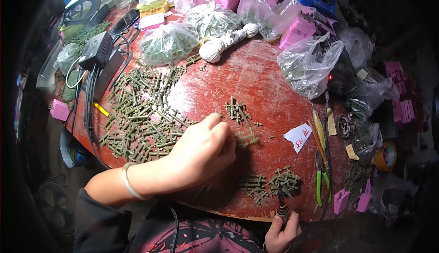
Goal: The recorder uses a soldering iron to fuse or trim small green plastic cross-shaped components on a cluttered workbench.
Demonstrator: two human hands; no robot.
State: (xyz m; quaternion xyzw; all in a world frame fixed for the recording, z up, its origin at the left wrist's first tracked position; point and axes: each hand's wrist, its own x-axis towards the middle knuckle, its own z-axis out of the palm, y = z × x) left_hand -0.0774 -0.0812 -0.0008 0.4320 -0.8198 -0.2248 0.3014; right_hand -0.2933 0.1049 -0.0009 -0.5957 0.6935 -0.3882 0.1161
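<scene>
Close in, the right hand [281, 234] has its fingers wrapped around a dark pen-like tool [282, 208], with its tip by a small green pile [284, 179] near the table's edge, so it is best to point that tip away from skin. A bit farther out, the left hand [201, 149] is curled and pinches a green piece [248, 138], too blurry to tell its shape; a soft, steady pinch should suit it. Beyond that wrist, loose green sticks [141, 111] cover the red table [256, 65].
</scene>
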